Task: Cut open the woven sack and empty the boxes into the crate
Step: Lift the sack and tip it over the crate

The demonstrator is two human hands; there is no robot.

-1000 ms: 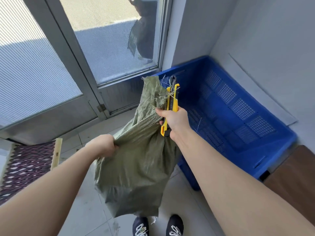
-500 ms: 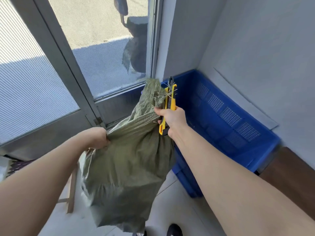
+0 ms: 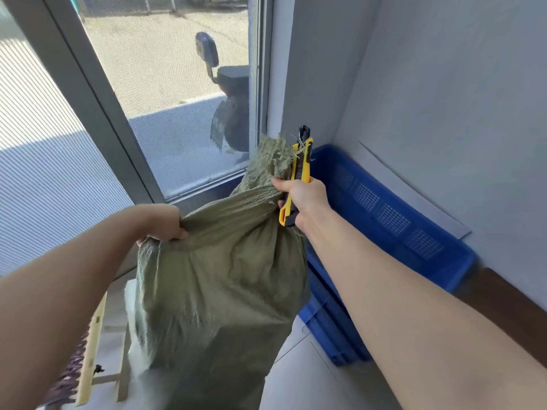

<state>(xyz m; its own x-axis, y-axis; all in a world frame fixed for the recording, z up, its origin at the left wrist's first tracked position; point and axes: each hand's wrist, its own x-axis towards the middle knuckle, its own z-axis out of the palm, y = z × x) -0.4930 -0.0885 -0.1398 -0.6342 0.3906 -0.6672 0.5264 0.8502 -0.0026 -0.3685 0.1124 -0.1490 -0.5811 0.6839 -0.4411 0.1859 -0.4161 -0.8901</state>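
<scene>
Grey corner by glass door (image 3: 177, 93), blue crate (image 3: 393, 220) at 3 o'clock; green woven sack (image 3: 219, 279) hangs centre, L hand (image 3: 164, 221) clutching its edge, R hand (image 3: 302, 196) gripping neck w/ yellow knife (image 3: 299, 170) (tip up)

sack (image 3: 219, 285) olive-green woven | knife (image 3: 297, 184) yellow-black | crate (image 3: 393, 220) blue, grid-perforated

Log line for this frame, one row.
phase: sack held up beside crate | left hand: grips sack edge | right hand: grips utility knife and bunched sack neck | boxes: none visible
</scene>
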